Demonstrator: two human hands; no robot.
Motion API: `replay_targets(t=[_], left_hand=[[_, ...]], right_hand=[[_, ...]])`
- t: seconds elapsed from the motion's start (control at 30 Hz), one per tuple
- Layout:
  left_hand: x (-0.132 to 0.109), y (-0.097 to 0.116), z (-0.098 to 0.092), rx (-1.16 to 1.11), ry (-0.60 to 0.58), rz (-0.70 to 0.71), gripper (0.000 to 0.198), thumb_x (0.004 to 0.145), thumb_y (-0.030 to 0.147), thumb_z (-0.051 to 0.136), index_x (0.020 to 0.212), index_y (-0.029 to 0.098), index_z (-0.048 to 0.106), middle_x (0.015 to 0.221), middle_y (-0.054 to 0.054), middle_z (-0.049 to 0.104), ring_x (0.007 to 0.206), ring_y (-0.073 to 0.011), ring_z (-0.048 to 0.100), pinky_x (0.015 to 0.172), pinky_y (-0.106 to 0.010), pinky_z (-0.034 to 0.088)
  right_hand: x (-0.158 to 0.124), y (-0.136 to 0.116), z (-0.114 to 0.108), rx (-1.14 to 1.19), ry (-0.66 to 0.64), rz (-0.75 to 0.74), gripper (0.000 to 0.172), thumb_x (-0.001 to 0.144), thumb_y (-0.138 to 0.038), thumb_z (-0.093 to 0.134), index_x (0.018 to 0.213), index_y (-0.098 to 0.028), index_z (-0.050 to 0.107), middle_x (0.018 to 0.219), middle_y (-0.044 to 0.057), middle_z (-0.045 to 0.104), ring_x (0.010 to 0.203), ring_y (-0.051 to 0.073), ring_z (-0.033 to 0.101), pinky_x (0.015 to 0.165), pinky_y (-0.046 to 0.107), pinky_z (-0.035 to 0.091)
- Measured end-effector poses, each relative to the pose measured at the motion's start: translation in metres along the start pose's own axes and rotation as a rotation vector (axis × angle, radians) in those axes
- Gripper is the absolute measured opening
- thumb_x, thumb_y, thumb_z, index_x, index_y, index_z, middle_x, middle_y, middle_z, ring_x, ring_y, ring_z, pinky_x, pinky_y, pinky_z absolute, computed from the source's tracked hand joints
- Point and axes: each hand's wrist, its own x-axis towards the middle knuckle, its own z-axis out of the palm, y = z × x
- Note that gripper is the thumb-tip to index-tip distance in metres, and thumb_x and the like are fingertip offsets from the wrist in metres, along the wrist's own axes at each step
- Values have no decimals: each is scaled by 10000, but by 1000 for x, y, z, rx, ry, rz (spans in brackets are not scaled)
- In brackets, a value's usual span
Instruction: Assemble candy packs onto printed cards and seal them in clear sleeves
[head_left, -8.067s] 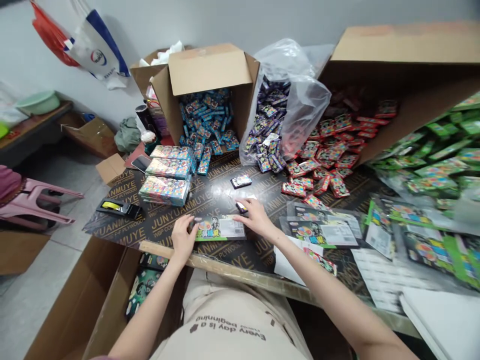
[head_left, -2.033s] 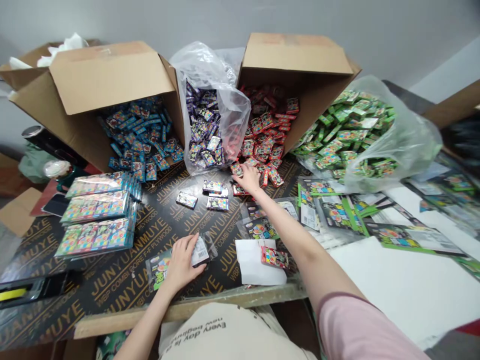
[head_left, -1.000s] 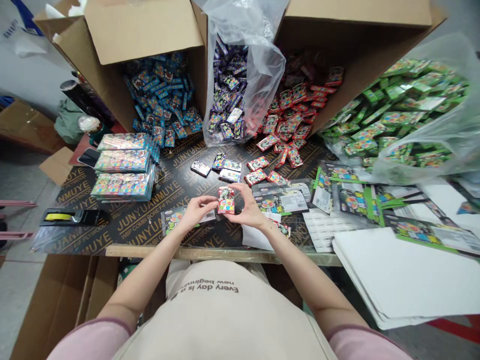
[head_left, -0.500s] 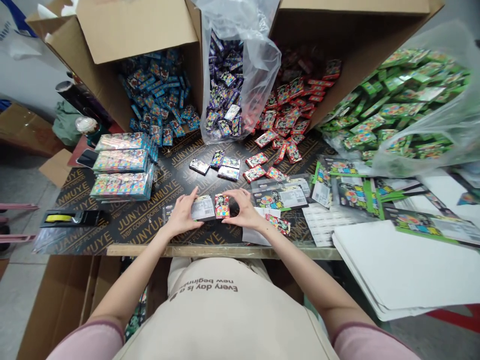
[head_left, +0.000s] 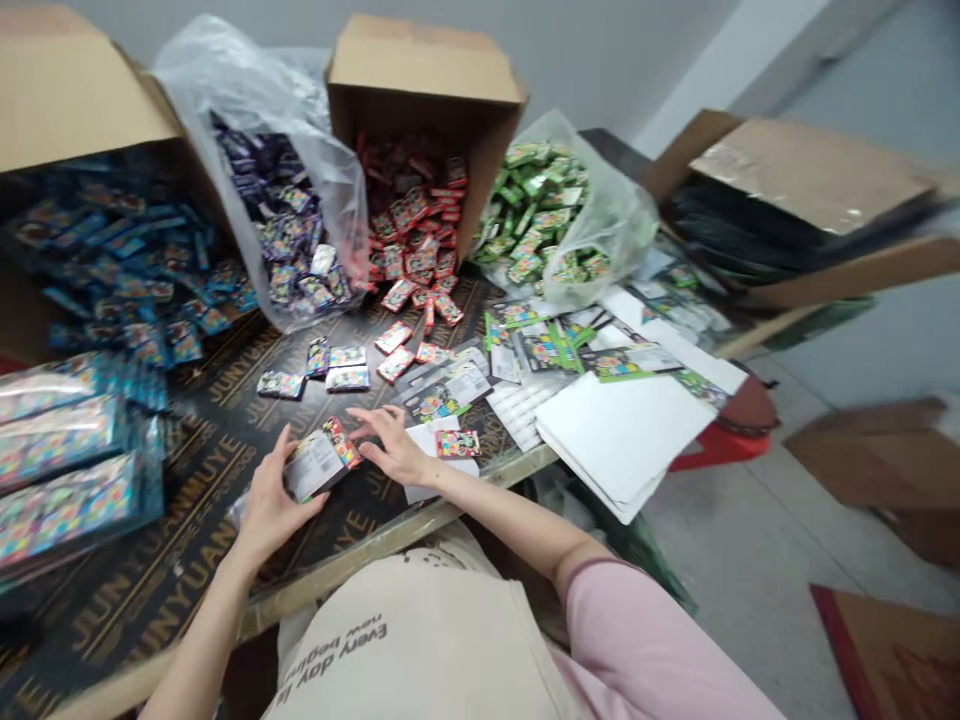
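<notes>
My left hand (head_left: 276, 498) grips a printed plastic pouch (head_left: 313, 464) with a white label panel, its thumb along the near edge and its fingers along the far one. A small red candy box (head_left: 343, 443) sits at the pouch's right end; whether it is partly inside I cannot tell. Just right of that box is my right hand (head_left: 394, 447), fingers apart and holding nothing. Under its wrist lies a white sheet (head_left: 420, 470), with another red box (head_left: 457, 443) on top. Several purple boxes (head_left: 347, 379) and loose red boxes (head_left: 395, 364) lie beyond my hands.
Blue boxes (head_left: 127, 250) fill a carton at left, with bundled packs (head_left: 67, 510) before it. Behind stand a bag of purple boxes (head_left: 289, 230), a carton of red boxes (head_left: 412, 215) and a bag of green boxes (head_left: 544, 210). White sheets (head_left: 622, 430) overhang the table edge.
My view has swung to the right. My right hand has moved off the red box, which now sits against the pouch's end; my left hand still grips the pouch.
</notes>
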Motion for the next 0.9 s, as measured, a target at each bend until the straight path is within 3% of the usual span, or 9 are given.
replay_targets(t=[0.13, 0.27, 0.33, 0.43, 0.5, 0.6, 0.77, 0.9], left_hand=[[6, 0, 14, 65, -67, 71, 1001, 704, 383, 669, 1504, 196, 97, 1209, -114, 571, 1102, -292, 544, 949, -452, 448], [10, 15, 22, 278, -252, 114, 930, 676, 294, 668, 1484, 222, 215, 1287, -148, 510, 1170, -320, 493, 962, -470, 420], [14, 26, 25, 379, -303, 138, 894, 650, 259, 676, 1458, 273, 294, 1369, -150, 440, 1220, -340, 451, 984, -488, 389], [21, 39, 30, 432, -369, 186, 826, 662, 193, 644, 1421, 347, 358, 1422, -116, 391, 1228, -322, 436, 995, -465, 372], [26, 44, 34, 452, -436, 176, 782, 661, 155, 618, 1389, 349, 409, 1404, -105, 410, 1221, -311, 429, 987, -442, 373], [32, 49, 37, 486, -539, 102, 745, 631, 149, 614, 1341, 317, 466, 1403, -102, 396, 1243, -307, 388, 997, -428, 352], [41, 58, 37, 506, -648, 24, 696, 583, 181, 633, 1263, 271, 516, 1355, -110, 419, 1234, -313, 372, 1004, -431, 326], [39, 60, 35, 499, -648, 20, 621, 577, 183, 653, 1186, 261, 559, 1345, -112, 427, 1229, -322, 379, 996, -438, 332]], right_hand=[[12, 22, -40, -138, 172, 66, 520, 953, -508, 364, 1389, -224, 395, 1136, 73, 675, 1151, 230, 503, 1018, 421, 267], [47, 62, -98, -451, 113, 54, 492, 867, -538, 529, 1244, -224, 566, 1321, 110, 554, 1242, 258, 425, 1031, 415, 262], [71, 95, -137, -630, 158, 163, 516, 841, -540, 559, 1247, -222, 571, 1445, 138, 414, 1320, 297, 329, 1030, 443, 263], [104, 152, -207, -818, 323, 462, 655, 840, -519, 555, 1377, -166, 431, 1530, 219, 208, 1389, 374, 181, 1015, 519, 263], [119, 188, -250, -815, 439, 656, 750, 815, -465, 600, 1415, -97, 342, 1526, 285, 143, 1393, 427, 139, 1005, 580, 247], [128, 226, -298, -668, 678, 655, 738, 778, -413, 654, 1353, -37, 383, 1506, 327, 143, 1394, 423, 127, 1029, 611, 182], [127, 247, -328, -578, 770, 565, 516, 734, -325, 715, 1148, -69, 541, 1323, 289, 449, 1280, 342, 337, 1038, 569, 183], [130, 235, -318, -505, 835, 474, 622, 644, -287, 743, 1181, -68, 517, 1210, 235, 540, 1146, 256, 436, 1011, 463, 276]])
